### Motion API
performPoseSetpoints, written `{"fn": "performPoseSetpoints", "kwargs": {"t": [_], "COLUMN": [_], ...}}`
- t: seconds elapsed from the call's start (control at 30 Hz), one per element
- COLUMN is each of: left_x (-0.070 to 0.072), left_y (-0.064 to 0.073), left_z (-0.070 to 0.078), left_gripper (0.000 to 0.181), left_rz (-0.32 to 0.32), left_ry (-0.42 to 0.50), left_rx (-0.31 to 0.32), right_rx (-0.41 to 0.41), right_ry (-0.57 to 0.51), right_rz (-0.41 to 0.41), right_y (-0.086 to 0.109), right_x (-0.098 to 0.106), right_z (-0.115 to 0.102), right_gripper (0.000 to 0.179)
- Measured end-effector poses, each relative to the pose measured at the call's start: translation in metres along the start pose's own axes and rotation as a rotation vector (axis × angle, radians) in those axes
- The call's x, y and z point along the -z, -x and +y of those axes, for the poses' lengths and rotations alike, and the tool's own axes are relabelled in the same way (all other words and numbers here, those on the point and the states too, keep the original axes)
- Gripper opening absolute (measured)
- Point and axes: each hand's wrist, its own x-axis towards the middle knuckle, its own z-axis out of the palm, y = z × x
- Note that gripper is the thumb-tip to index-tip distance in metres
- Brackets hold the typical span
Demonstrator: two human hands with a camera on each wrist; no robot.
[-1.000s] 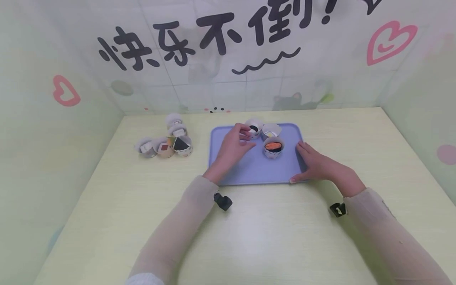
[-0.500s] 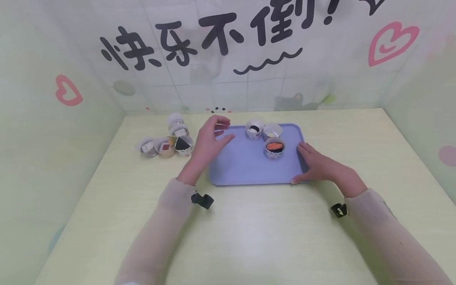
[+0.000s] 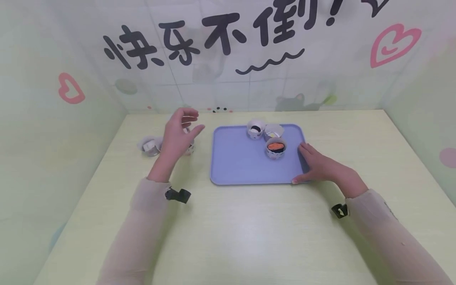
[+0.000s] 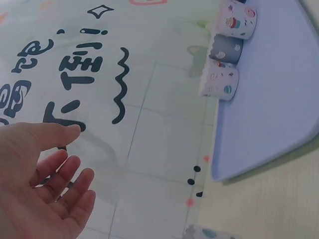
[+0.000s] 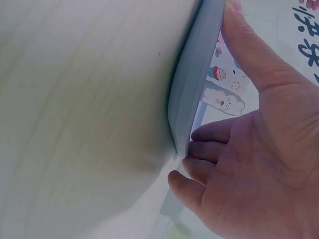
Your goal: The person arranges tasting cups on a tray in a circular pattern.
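The left hand (image 3: 179, 133), empty, thumb and fingers parted, is nearer the paper cup (image 3: 152, 151) at its left; the right hand (image 3: 318, 164), spread, touches the tray (image 3: 242, 158).

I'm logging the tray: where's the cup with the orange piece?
In the head view, the cup with the orange piece sits on the right half of the blue tray, in front of two other cups and left of the right hand.
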Motion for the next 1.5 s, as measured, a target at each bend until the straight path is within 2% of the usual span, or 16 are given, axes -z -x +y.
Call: {"fn": "performPoseSetpoints", "kwargs": {"t": [0.3, 0.63, 1.0, 1.37, 1.5], "left_x": [0.044, 0.076, 0.091, 0.092, 0.092], "left_y": [0.005, 0.019, 0.028, 0.029, 0.028], "left_z": [-0.02, -0.044, -0.07, -0.096, -0.105], "left_gripper": [0.048, 0.05, 0.057, 0.073, 0.076], "left_rz": [0.061, 0.112, 0.158, 0.166, 0.148], "left_ry": [-0.092, -0.133, -0.178, -0.169, -0.168], "left_rx": [0.077, 0.154, 0.235, 0.339, 0.369], "right_rx": [-0.007, 0.007, 0.009, 0.0, -0.005], "right_ry": [-0.004, 0.003, -0.029, -0.023, -0.02], "right_rz": [0.005, 0.015, 0.017, 0.006, 0.002], "right_y": [-0.001, -0.001, 0.0, -0.001, -0.001], "right_x": [-0.002, -0.001, -0.001, -0.001, -0.001], "right_z": [0.004, 0.004, 0.005, 0.005, 0.004], "right_gripper": [0.127, 0.126, 0.128, 0.126, 0.126]}}
